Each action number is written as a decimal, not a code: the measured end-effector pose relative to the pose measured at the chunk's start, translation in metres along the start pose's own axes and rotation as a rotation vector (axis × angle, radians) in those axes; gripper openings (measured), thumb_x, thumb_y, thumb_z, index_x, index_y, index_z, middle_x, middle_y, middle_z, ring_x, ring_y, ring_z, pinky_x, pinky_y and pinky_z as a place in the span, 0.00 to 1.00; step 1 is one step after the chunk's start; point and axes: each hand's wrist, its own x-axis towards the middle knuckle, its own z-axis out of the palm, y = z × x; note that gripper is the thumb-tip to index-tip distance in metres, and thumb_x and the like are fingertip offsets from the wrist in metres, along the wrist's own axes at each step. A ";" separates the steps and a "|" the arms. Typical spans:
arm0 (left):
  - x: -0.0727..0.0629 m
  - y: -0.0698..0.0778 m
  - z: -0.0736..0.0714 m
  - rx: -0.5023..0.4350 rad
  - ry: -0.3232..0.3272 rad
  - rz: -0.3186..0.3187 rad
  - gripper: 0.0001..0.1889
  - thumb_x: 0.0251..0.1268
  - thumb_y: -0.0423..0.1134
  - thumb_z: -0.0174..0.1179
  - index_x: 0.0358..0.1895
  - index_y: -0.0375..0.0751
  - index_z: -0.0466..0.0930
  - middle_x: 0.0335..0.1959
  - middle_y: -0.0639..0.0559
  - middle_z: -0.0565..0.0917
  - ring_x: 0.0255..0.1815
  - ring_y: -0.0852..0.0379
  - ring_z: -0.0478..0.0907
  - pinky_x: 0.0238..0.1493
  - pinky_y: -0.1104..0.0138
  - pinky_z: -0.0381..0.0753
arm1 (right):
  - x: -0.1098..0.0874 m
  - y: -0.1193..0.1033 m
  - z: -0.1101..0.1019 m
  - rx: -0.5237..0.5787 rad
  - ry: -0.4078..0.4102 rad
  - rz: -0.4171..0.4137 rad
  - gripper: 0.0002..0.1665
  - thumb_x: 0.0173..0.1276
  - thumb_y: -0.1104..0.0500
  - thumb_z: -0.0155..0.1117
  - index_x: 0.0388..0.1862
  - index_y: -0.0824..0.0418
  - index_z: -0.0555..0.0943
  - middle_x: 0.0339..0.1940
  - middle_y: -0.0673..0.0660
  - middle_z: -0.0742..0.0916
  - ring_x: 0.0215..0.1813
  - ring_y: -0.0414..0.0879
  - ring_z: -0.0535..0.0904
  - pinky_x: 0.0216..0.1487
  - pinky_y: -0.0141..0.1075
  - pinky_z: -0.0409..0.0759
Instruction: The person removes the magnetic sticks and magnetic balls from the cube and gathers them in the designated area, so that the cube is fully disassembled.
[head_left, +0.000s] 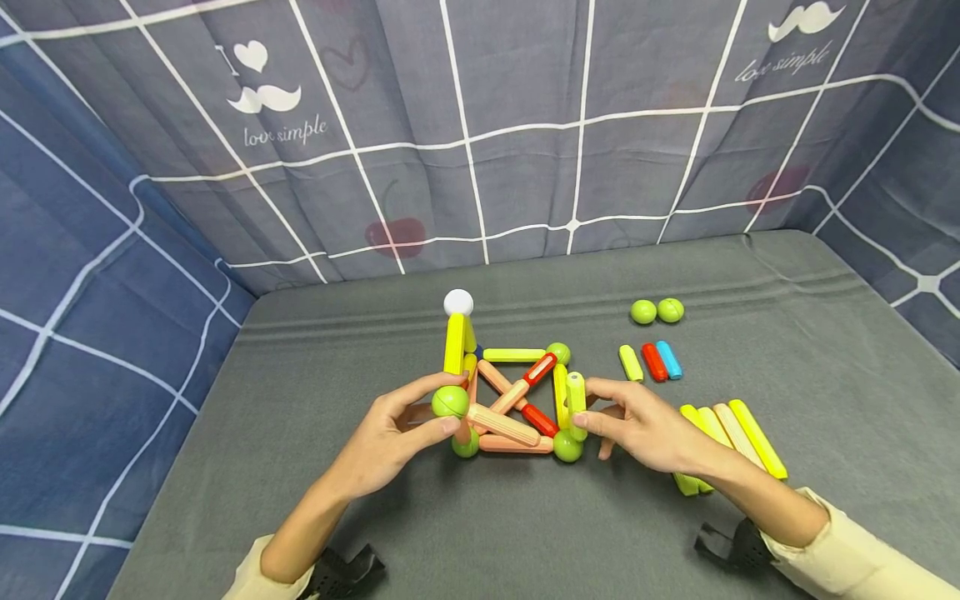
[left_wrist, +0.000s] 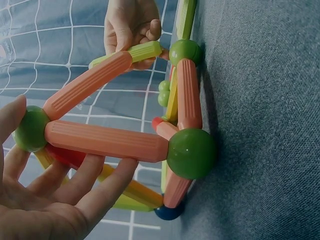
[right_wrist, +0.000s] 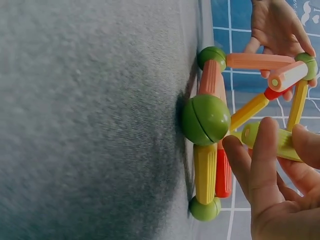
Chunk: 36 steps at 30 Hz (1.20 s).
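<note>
A frame of magnetic rods and balls rests on the grey cloth, with crossed red and orange rods [head_left: 512, 396] inside its base. My left hand [head_left: 397, 429] pinches a green ball [head_left: 450, 402] at its raised front left corner. From that ball an orange rod [head_left: 504, 423] slants out to the right, its far end free. My right hand [head_left: 637, 425] holds a yellow-green rod [head_left: 575, 396] between thumb and fingers, roughly upright. In the right wrist view, the rod's lower end [right_wrist: 247, 133] hovers close over the front right green ball [right_wrist: 206, 120].
A white ball [head_left: 458, 302] tops the frame's back left. To the right lie two green balls [head_left: 643, 312], short yellow-green, red [head_left: 655, 362] and blue [head_left: 669, 360] rods, and several long rods [head_left: 757, 437] near my right forearm. A grid-patterned curtain [head_left: 517, 183] hangs behind.
</note>
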 end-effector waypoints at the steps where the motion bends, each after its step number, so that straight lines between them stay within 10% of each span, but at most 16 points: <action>1: 0.000 0.000 0.000 0.001 0.000 0.000 0.23 0.69 0.30 0.61 0.67 0.35 0.71 0.56 0.38 0.78 0.46 0.39 0.82 0.46 0.61 0.84 | -0.001 0.000 0.000 0.002 0.002 0.008 0.07 0.74 0.58 0.61 0.42 0.61 0.77 0.35 0.60 0.82 0.24 0.58 0.83 0.30 0.40 0.83; 13: 0.000 -0.001 0.000 -0.004 -0.002 0.014 0.24 0.69 0.30 0.61 0.67 0.35 0.71 0.57 0.32 0.76 0.48 0.43 0.82 0.48 0.61 0.83 | -0.012 -0.006 -0.003 0.018 0.060 0.049 0.10 0.72 0.57 0.64 0.36 0.61 0.75 0.25 0.64 0.78 0.21 0.57 0.80 0.26 0.40 0.81; 22: 0.001 -0.002 0.000 -0.019 -0.005 0.021 0.24 0.69 0.29 0.61 0.67 0.34 0.71 0.63 0.33 0.74 0.50 0.46 0.82 0.49 0.61 0.83 | -0.032 -0.002 -0.014 0.007 0.128 0.002 0.31 0.73 0.61 0.63 0.72 0.54 0.67 0.42 0.64 0.82 0.16 0.53 0.77 0.21 0.40 0.81; 29: 0.001 -0.001 0.001 -0.012 -0.003 0.009 0.25 0.69 0.30 0.61 0.67 0.32 0.70 0.62 0.32 0.74 0.50 0.46 0.82 0.49 0.61 0.83 | -0.052 0.008 -0.035 -0.023 0.185 -0.057 0.31 0.71 0.68 0.61 0.71 0.56 0.67 0.35 0.62 0.83 0.17 0.48 0.75 0.17 0.40 0.78; 36: 0.000 -0.001 0.000 -0.015 -0.006 0.015 0.25 0.69 0.29 0.61 0.68 0.32 0.70 0.61 0.35 0.75 0.51 0.46 0.82 0.49 0.61 0.83 | -0.079 0.020 -0.063 -0.087 0.273 0.056 0.31 0.72 0.66 0.61 0.71 0.53 0.66 0.33 0.60 0.82 0.14 0.51 0.75 0.15 0.41 0.77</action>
